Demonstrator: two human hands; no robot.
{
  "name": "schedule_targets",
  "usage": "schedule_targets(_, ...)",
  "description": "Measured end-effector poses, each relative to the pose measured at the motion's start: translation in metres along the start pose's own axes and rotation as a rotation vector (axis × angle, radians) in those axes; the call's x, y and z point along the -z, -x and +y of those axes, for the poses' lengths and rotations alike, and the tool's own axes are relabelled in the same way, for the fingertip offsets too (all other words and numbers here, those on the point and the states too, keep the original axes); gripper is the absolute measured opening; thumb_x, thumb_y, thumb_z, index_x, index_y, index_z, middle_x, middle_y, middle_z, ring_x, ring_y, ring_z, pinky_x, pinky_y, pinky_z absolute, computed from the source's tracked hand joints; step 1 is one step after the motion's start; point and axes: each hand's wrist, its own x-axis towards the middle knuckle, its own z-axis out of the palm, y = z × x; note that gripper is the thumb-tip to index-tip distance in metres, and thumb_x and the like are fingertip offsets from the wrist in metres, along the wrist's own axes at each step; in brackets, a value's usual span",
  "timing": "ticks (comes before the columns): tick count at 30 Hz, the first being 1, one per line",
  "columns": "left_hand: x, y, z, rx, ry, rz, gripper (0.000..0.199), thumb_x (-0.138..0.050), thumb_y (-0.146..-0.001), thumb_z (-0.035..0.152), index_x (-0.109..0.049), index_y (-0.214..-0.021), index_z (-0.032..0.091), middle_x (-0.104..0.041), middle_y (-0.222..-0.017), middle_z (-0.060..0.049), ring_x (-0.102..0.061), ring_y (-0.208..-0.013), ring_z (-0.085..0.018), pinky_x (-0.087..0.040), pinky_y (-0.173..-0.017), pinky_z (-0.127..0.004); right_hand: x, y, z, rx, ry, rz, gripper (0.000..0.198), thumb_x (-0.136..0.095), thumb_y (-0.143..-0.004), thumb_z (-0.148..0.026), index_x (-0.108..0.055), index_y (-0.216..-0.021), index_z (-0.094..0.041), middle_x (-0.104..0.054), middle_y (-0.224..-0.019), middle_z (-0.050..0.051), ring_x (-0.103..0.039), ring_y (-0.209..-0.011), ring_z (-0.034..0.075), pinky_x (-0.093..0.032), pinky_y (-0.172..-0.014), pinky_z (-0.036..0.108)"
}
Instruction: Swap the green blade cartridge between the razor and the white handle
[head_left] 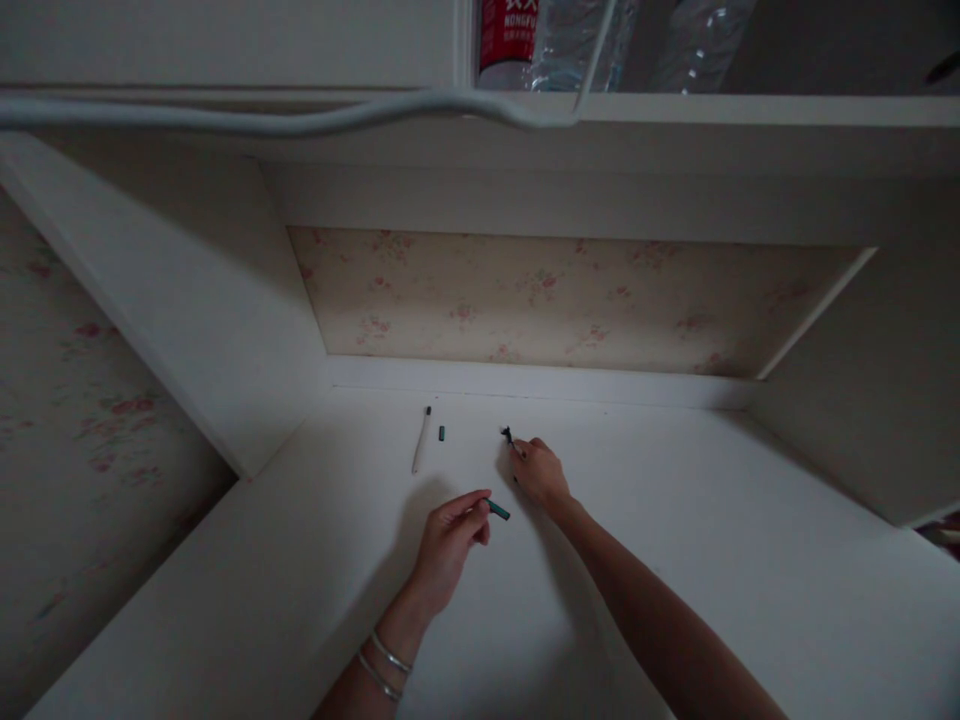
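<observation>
Your left hand [450,540] pinches a short green piece [498,511] btwn thumb & fingertips, its free end poking out toward 3 o'clock. Your right hand [540,470] has its fingers closed on a small dark bit [508,435] at the hand's 11 o'clock, low over the white desk [675,560]. Keep both grips near the tips and bring the pieces close w/o twisting — they're tiny and the light is dim. The green piece looks slim, tube-like, dark at one end. A white pen body [421,441] and a small green cap [442,433] lie at 11 o'clock from your left hand, just beside each other.
</observation>
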Motion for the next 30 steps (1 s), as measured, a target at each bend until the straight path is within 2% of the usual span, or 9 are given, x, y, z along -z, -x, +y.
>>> schedule_targets(2,0.0,-0.001,0.001,0.006,0.036,0.002,0.033,-0.076,-0.068,0.029,-0.07,-0.095,0.012,-0.06,-0.06,0.0,-0.05,-0.054,-0.007,-0.038,-0.055,-0.021,0.0,0.0,0.001,0.008,-0.014,0.009,0.032,-0.037,-0.095,-0.031,-0.065,-0.107,-0.021,-0.06,-0.094,0.007,-0.06,-0.078,0.017,-0.039,-0.071,0.024)
schedule_targets(7,0.001,-0.002,0.005,0.016,0.152,0.006,0.029,-0.079,-0.064,0.023,-0.071,-0.091,0.013,-0.066,-0.075,-0.004,-0.054,-0.06,-0.008,-0.042,-0.058,-0.022,-0.001,0.002,0.0,0.014,-0.049,0.029,0.031,-0.04,-0.094,-0.03,-0.066,-0.106,-0.019,-0.061,-0.092,0.007,-0.06,-0.079,0.017,-0.039,-0.073,0.023)
schedule_targets(12,0.003,-0.002,0.008,0.022,0.158,0.008,0.026,-0.076,-0.068,0.023,-0.071,-0.091,0.012,-0.068,-0.077,-0.007,-0.056,-0.062,-0.009,-0.044,-0.06,-0.022,0.002,0.008,0.002,-0.005,-0.094,0.067,0.034,-0.037,-0.094,-0.026,-0.061,-0.116,-0.017,-0.062,-0.105,0.009,-0.06,-0.086,0.017,-0.039,-0.08,0.023)
schedule_targets(16,0.003,-0.001,0.012,0.012,0.19,0.006,0.025,-0.076,-0.069,0.023,-0.071,-0.091,0.013,-0.068,-0.08,-0.007,-0.057,-0.064,-0.009,-0.045,-0.062,-0.021,0.006,0.01,-0.005,0.036,-0.131,0.062,0.034,-0.036,-0.094,-0.026,-0.064,-0.111,-0.017,-0.065,-0.103,0.009,-0.061,-0.09,0.018,-0.04,-0.082,0.023)
schedule_targets(22,0.004,0.0,0.018,0.023,0.221,0.023,0.024,-0.076,-0.068,0.022,-0.072,-0.089,0.012,-0.068,-0.076,-0.006,-0.057,-0.062,-0.008,-0.045,-0.058,-0.019,0.002,0.014,-0.04,0.226,-0.184,-0.021,0.031,-0.038,-0.093,-0.022,-0.065,-0.108,-0.019,-0.067,-0.109,0.006,-0.06,-0.098,0.017,-0.04,-0.087,0.023)
schedule_targets(27,0.005,0.002,0.021,0.027,0.315,0.046,0.022,-0.077,-0.065,0.018,-0.071,-0.086,0.013,-0.067,-0.075,-0.004,-0.058,-0.064,-0.008,-0.045,-0.057,-0.018,-0.017,0.009,-0.072,0.381,-0.17,-0.133,0.031,-0.042,-0.092,-0.023,-0.061,-0.115,-0.019,-0.066,-0.11,0.006,-0.061,-0.098,0.017,-0.042,-0.086,0.023)
schedule_targets(30,0.005,0.003,0.024,0.035,0.344,-0.008,0.02,-0.077,-0.066,0.02,-0.071,-0.085,0.014,-0.066,-0.071,-0.003,-0.054,-0.056,-0.006,-0.042,-0.051,-0.018,-0.029,0.001,-0.09,0.438,-0.129,-0.209,0.032,-0.046,-0.09,-0.026,-0.058,-0.12,-0.02,-0.067,-0.107,0.006,-0.063,-0.094,0.018,-0.045,-0.083,0.025)
